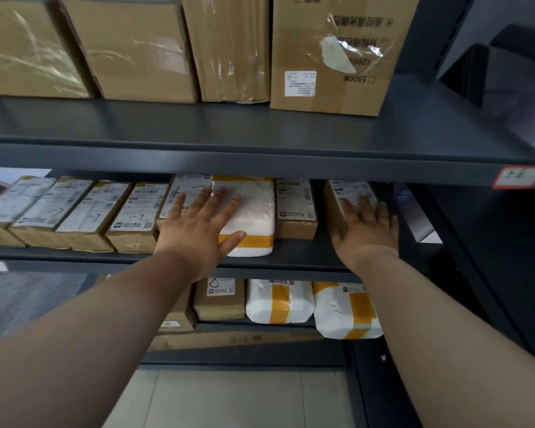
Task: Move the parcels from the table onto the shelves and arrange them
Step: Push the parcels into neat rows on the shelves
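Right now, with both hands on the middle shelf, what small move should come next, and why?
Probably slide the end box left with the right hand until it meets the small brown box. A dark gap separates those two, while the rest of the row sits side by side. The left hand lies flat on the white parcel, seemingly steadying the row.

Mid-frame, the left hand [198, 230] is lying flat on the white foam parcel [250, 211]; the right hand [366, 230] is pressing the rightmost brown parcel [337, 199].

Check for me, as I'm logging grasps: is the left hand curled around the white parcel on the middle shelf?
No, the left hand lies flat, fingers spread over the white parcel.
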